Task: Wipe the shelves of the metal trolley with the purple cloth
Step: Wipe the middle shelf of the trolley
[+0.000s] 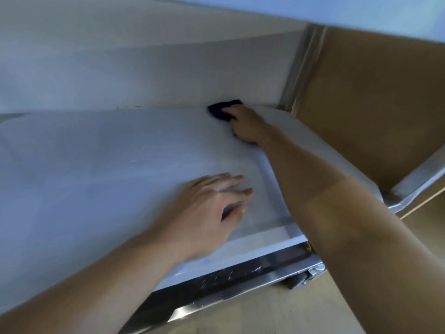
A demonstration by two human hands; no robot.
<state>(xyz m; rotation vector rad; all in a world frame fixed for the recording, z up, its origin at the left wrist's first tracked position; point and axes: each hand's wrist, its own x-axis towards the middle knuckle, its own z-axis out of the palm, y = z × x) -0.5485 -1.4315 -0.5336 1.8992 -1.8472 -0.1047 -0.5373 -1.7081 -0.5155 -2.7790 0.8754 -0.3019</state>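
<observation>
The metal trolley's top shelf [101, 165] fills most of the view, pale grey and blurred. At its far edge, near the back right corner, lies the dark purple cloth [222, 111]. My right hand [246, 125] is stretched out over it and holds the cloth against the shelf, with part of the cloth hidden under the palm. My left hand [212, 208] rests flat on the shelf near the front right, fingers straight and spread, holding nothing. A lower shelf [243, 280] shows as a dark strip below the front edge.
A pale wall [144, 75] rises right behind the shelf. A trolley post [298, 68] stands at the back right corner. Brown floor [375, 104] lies to the right, and a metal rail [419, 174] juts out at the right edge.
</observation>
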